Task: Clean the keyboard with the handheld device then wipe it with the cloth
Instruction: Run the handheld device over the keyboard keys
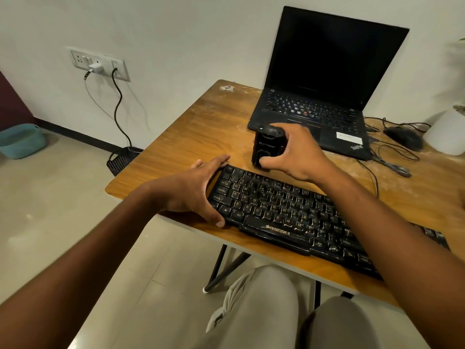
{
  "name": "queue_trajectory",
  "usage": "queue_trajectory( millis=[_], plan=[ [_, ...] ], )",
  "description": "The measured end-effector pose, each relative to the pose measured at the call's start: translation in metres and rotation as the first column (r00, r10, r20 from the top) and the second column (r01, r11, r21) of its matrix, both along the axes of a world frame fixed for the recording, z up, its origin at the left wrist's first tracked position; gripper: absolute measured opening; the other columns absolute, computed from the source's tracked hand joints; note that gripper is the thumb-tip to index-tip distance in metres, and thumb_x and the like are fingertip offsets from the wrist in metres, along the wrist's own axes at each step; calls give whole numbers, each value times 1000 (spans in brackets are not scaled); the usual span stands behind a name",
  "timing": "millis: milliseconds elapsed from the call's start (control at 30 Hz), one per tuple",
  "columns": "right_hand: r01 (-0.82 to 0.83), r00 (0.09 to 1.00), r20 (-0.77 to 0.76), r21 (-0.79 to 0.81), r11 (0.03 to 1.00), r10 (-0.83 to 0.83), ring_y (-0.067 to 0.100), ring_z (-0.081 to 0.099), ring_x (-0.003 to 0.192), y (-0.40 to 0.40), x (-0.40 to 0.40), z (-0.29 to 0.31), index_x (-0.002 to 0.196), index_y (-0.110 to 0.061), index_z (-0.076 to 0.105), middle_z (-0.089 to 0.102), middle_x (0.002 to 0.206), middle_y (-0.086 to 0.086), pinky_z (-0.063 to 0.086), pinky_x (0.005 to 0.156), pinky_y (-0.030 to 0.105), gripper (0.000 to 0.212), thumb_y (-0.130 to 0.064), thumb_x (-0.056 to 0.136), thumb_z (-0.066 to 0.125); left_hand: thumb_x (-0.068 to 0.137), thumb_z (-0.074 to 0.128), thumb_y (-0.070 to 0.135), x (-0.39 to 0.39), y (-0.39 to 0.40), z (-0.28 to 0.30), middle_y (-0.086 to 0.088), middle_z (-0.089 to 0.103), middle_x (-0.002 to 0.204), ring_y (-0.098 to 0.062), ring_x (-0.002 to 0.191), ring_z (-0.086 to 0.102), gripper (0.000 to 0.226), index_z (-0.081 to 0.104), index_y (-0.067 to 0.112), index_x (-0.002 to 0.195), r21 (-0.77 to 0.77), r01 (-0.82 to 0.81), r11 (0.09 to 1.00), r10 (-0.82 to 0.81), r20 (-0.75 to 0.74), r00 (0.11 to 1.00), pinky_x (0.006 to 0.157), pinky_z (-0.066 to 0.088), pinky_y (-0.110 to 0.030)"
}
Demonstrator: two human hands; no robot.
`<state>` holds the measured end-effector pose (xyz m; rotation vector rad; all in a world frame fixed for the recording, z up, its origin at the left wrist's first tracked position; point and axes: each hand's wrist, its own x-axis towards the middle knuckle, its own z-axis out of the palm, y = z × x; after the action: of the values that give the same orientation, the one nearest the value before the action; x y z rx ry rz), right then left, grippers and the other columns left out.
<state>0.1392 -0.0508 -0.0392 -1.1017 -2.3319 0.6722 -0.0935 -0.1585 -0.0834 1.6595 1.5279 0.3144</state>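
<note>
A dusty black keyboard point(289, 210) lies slanted across the near edge of the wooden table point(196, 137). My left hand point(196, 190) grips the keyboard's left end, thumb at the front edge and fingers along the back corner. Just behind the keyboard's top row stands a black handheld device point(266, 147), upright. My right hand point(299, 152) curls round that device from the right. A light cloth point(234, 301) lies on my lap below the table edge.
An open black laptop point(324, 96) sits at the back of the table. A black mouse point(403, 137) with cables and a white pot point(448, 132) are at the right. On the floor stand a teal basket point(21, 141) and a black mesh bin point(120, 159).
</note>
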Motion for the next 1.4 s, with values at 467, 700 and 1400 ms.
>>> queue_trajectory(
  millis=[467,700,1400],
  plan=[
    [-3,997,-81,-62,998,-2,12,68,89,-4,-1,-2,101,-24,65,70,94,-6,57,71,27,39,-16,69,86,51,100,38,-2,1,-2,6,9,167,-35,155,-1,150,-4,53,157,3,9,1000,-9,7,1000,125,15,-58],
    [3,998,66,24,1000,-5,13,63,85,-6,2,-8,99,-36,62,66,90,-12,52,67,29,41,-24,68,86,50,100,40,-1,1,0,4,9,169,-30,155,-10,151,-6,53,157,17,14,1000,-14,-33,999,125,7,-56],
    [-90,962,250,-89,992,110,14,67,82,-22,-13,17,101,-26,65,69,90,-6,58,67,31,41,-23,68,88,50,100,41,-4,3,-4,11,11,167,-29,156,-2,157,-14,49,157,18,14,1000,-14,-25,1000,126,14,-56]
  ],
)
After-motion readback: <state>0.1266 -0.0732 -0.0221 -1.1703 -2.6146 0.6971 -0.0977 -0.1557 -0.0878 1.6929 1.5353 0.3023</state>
